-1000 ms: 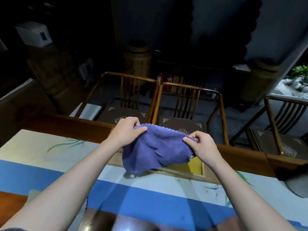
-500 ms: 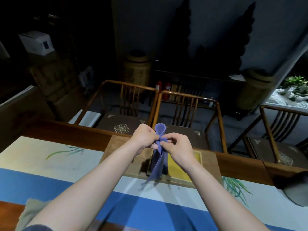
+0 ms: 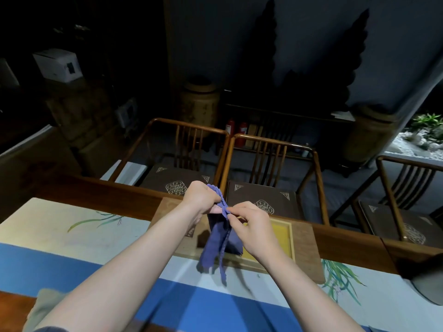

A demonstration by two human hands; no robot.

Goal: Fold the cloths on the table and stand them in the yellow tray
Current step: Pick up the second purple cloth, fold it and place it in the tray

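A blue-purple cloth (image 3: 214, 245) with a scalloped edge hangs folded in half in the air above the table. My left hand (image 3: 200, 198) and my right hand (image 3: 249, 224) both pinch its top edge close together, with the two halves hanging down between them. Behind and below the cloth sits the yellow tray (image 3: 281, 236) in a wooden frame, near the far edge of the table. Another dark folded cloth (image 3: 233, 244) seems to stand in the tray, mostly hidden by the hanging one.
A painted runner (image 3: 72, 259) with a blue band covers the table. A beige cloth (image 3: 44, 305) lies at the lower left, partly under my forearm. Wooden chairs (image 3: 271, 178) stand beyond the far edge. A dark round object (image 3: 429, 283) sits at the right edge.
A second ago the cloth was stretched wide between my hands. I brought my hands together, folding it in half; it now hangs as a narrow strip, held slightly lower.
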